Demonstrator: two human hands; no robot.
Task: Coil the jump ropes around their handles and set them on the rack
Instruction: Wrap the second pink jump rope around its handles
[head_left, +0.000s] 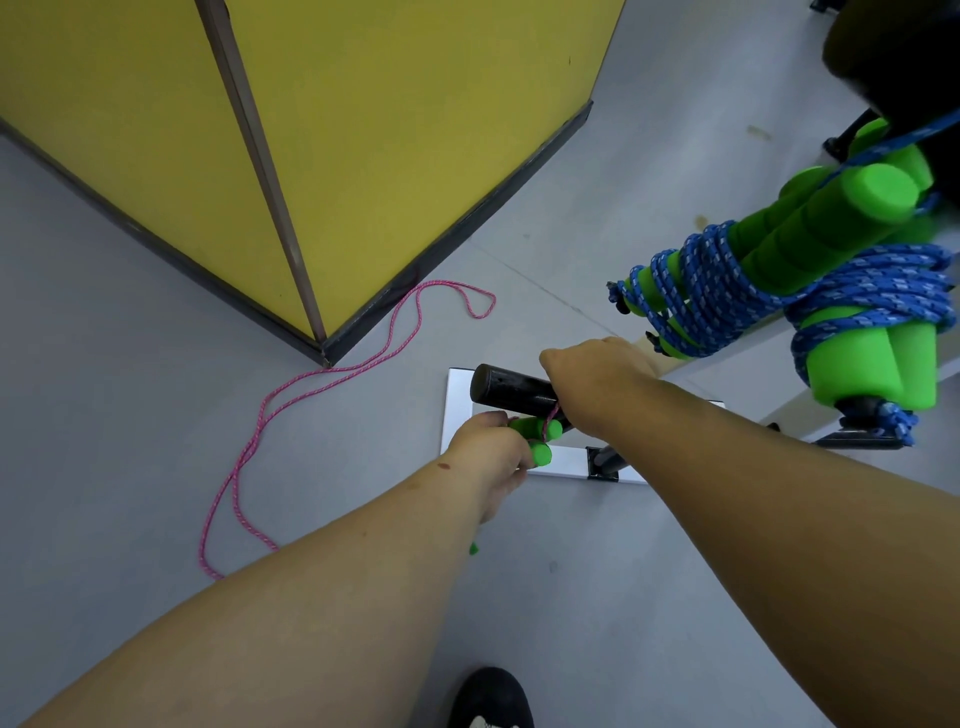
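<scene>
A yellow cabinet (363, 156) stands on the grey floor (130, 415) beyond both hands, its dark base corner near the trailing pink rope (249, 452). To the right of the hands, two blue ropes (852, 291) coiled round green handles hang on the rack (519, 387), whose black bar end juts out just above the left hand (488, 457) and meets the right hand (597, 384). The rack's white base (460, 405) lies under both hands.

The left hand's fingers curl round the pink rope's green handles (537, 439), whose tips stick out to the right of them. One turn of pink rope crosses the handles just below the right hand; the rest loops across the floor to the left.

The right hand's fingers are hidden behind its back, so their grip cannot be told. A black shoe (491, 696) is cut off at the bottom edge.
</scene>
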